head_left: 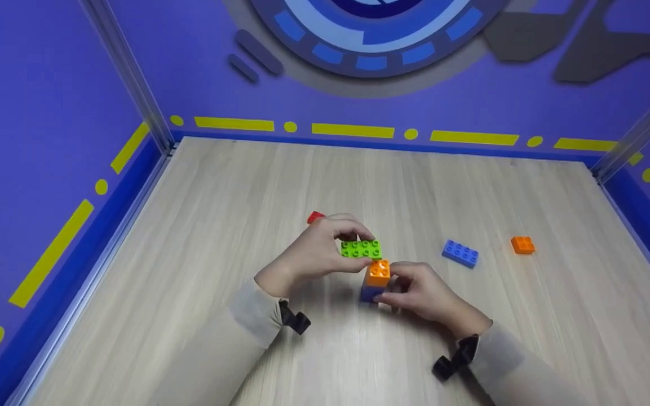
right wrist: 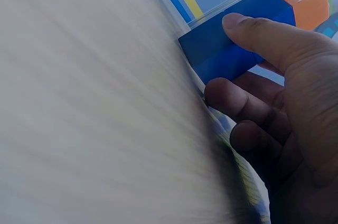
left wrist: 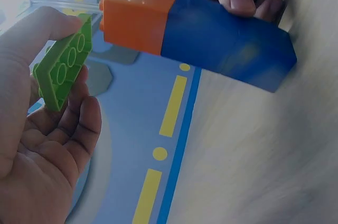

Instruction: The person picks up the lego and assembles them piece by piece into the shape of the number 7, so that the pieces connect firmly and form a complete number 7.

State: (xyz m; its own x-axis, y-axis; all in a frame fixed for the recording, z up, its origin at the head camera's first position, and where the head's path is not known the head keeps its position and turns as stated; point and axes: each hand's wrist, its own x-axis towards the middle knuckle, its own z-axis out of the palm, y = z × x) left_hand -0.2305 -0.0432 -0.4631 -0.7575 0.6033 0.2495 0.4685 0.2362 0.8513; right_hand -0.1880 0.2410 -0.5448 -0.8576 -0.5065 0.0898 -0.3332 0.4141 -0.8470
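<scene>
My left hand (head_left: 319, 248) pinches a flat green toy brick (head_left: 361, 249) between thumb and fingers, studs up in the head view. In the left wrist view the hollow underside of that green brick (left wrist: 64, 68) faces the stack. My right hand (head_left: 423, 290) grips a small upright stack by its blue lower part (right wrist: 224, 44), thumb on one side and fingers behind. An orange brick (head_left: 379, 273) tops the blue part (head_left: 371, 293), its studs bare. The green brick is held just beyond the orange top, with a gap between them in the left wrist view.
On the wooden table (head_left: 234, 192), a blue brick (head_left: 460, 254) and an orange brick (head_left: 522, 245) lie to the right. A red brick (head_left: 315, 217) shows partly behind my left hand. Purple panels (head_left: 358, 110) with yellow marks enclose the table at the back and sides.
</scene>
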